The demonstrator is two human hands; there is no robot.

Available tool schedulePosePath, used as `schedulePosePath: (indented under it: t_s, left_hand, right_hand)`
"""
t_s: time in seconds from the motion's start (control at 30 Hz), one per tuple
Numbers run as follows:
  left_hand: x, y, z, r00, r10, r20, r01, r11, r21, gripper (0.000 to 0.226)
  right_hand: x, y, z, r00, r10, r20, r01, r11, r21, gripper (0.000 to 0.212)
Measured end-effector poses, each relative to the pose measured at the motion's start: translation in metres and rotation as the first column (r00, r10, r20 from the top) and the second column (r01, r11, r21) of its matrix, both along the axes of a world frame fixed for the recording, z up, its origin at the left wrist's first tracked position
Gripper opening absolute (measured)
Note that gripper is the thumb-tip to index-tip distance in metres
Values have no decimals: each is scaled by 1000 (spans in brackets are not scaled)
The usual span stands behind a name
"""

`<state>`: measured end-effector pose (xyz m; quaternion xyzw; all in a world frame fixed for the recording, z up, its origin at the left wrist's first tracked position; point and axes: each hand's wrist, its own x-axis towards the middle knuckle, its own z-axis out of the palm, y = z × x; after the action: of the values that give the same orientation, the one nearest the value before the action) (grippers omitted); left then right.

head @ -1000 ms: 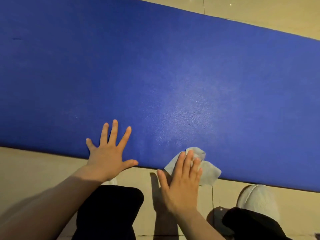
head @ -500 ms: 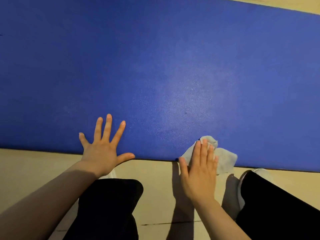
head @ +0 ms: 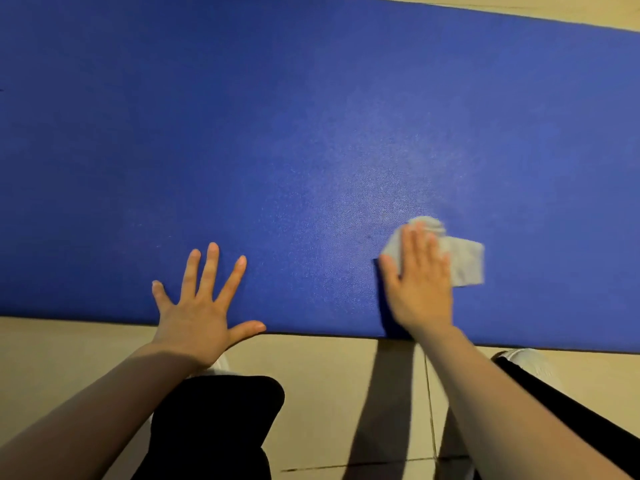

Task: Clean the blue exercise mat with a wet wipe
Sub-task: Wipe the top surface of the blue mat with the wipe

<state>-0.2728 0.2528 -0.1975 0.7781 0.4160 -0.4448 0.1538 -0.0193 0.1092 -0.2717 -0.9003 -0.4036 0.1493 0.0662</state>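
Observation:
The blue exercise mat (head: pixel 277 133) lies flat on the floor and fills most of the view. My left hand (head: pixel 201 306) rests on its near edge, palm down with the fingers spread. My right hand (head: pixel 420 282) lies flat with straight fingers on a crumpled white wet wipe (head: pixel 462 259), pressing it onto the mat a little in from the near edge. Part of the wipe sticks out beyond and to the right of the fingers. A paler sheen shows on the mat above the wipe.
Beige floor tiles (head: pixel 329 393) run along the mat's near side and show at the far right corner (head: pixel 554 5). My knees in black trousers (head: pixel 214 420) and a white shoe (head: pixel 530 362) are close to the mat's near edge.
My right hand has slid the wipe from the mat's near edge up onto the mat and to the right. My left hand has stayed planted on the edge.

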Motion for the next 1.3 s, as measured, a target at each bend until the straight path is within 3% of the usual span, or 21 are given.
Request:
schedulePosePath:
  t_s: [0.1,0.17,0.23,0.3,0.4,0.47,0.53,0.63,0.73,0.83,0.9,1.03,1.07,1.13,1.17,1.2,1.23,1.3]
  left_hand:
    - [-1,0,-2,1000,7,7,-7,1000,-11,102]
    - [0,-1,-1,999,35,11,-35,999,-31,106]
    - [2,-1,0,999,40,-1,-40,999,-31,107]
    - [4,-3,-1,1000,30,-6,-30,999,-18,105]
    - [3,-2,-3,999,30,22,-30,1000,-4,100]
    - [-1,-1,-4,999,28,26,-28,1000,1,97]
    - [-3,-2,-6,999,19,39,-19,1000,12,96]
    - [-7,-4,-8,998,-2,59,1,1000,17,95]
    - [-10,-4,-9,995,-8,104,6,1000,20,97]
    - [-11,-4,-11,995,-5,98,3,1000,16,100]
    - [-8,-6,-8,996,17,87,-18,1000,6,99]
    - [-7,-8,-11,996,27,83,-30,999,40,94]
    - [-5,-9,-11,996,29,85,-33,998,46,94]
    - [-7,-11,-16,995,18,96,-25,997,72,92]
    - [-10,-12,-21,993,22,116,-32,996,84,92]
    - [-14,-12,-27,989,32,148,-46,995,92,92]
    - [-18,-13,-32,978,37,204,-60,993,105,91]
    - [-25,-11,-39,967,-11,254,-27,989,145,89]
  right_hand:
    - [15,-7,12,963,-263,-56,258,963,-81,73]
    - [-3,10,14,937,-336,-98,327,940,-99,79]
    - [-33,26,10,976,-198,-89,190,978,-88,88]
    - [-75,34,5,997,64,-46,-65,998,0,92]
    - [-127,41,4,930,364,-55,-360,930,81,84]
    - [-130,36,6,885,453,-105,-444,891,95,80]
    - [-107,20,4,920,385,-70,-375,919,121,75]
    - [-53,-17,-6,998,53,19,-54,998,43,72]
    - [-19,-47,0,979,-197,43,199,978,-57,84]
    - [-40,-51,9,955,-292,-40,289,955,-69,91]
    - [-76,-49,11,975,-217,-39,216,976,-29,89]
    - [-132,-44,12,991,125,-46,-126,992,-25,85]
    - [-134,-44,12,960,274,-52,-276,961,-30,85]
    - [-122,-47,9,778,629,-1,-628,778,-20,81]
    - [-110,-49,7,700,713,31,-713,701,-8,77]
    - [-95,-51,3,713,700,41,-701,713,26,74]
    - [-80,-53,0,805,593,32,-593,802,66,72]
    - [-48,-55,-2,976,216,24,-217,974,66,74]
